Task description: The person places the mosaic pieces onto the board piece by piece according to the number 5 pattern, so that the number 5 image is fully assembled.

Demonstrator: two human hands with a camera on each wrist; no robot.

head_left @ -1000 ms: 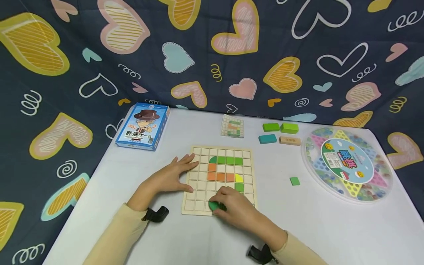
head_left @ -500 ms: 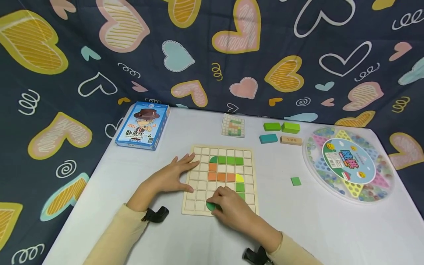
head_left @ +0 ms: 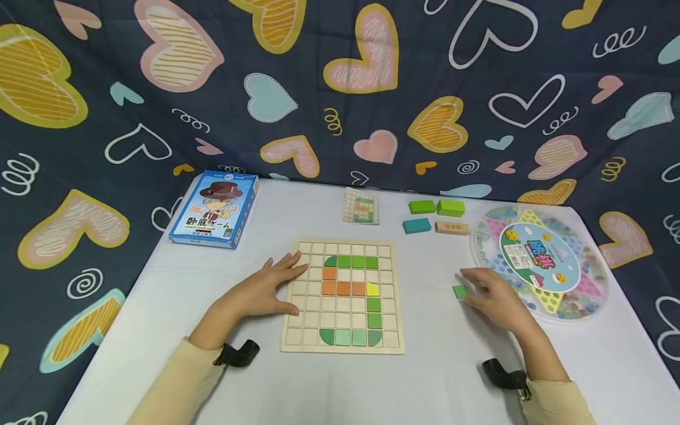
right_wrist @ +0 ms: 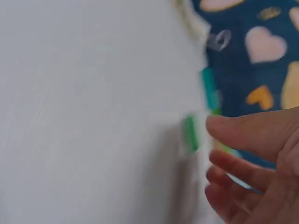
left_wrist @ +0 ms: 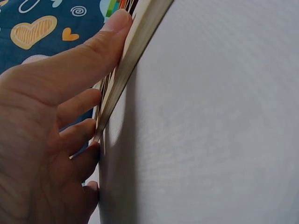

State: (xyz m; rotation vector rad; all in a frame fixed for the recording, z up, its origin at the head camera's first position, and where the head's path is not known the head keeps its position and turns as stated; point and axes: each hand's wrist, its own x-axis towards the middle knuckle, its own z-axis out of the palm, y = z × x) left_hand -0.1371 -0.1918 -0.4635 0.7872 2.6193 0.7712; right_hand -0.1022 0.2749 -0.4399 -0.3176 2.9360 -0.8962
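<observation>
My left hand lies with fingers spread along the left edge of a wooden grid board. In the left wrist view its thumb touches the board's edge. Set in the grid are green square tiles, orange tiles, a yellow tile and a bottom row of green tiles with rounded ends. To the right of the board, my right hand hovers at a loose green square tile, thumb and fingers apart. The right wrist view, blurred, shows the green tile just beyond the thumb.
A small pattern card lies behind the board. Wooden blocks in green, teal and tan stand at the back right, beside a round marble game case. A blue game box sits at back left.
My right hand has left the board's bottom row and moved right to the loose green tile. The rounded green tile it held now sits in the grid. My left hand stays at the board.
</observation>
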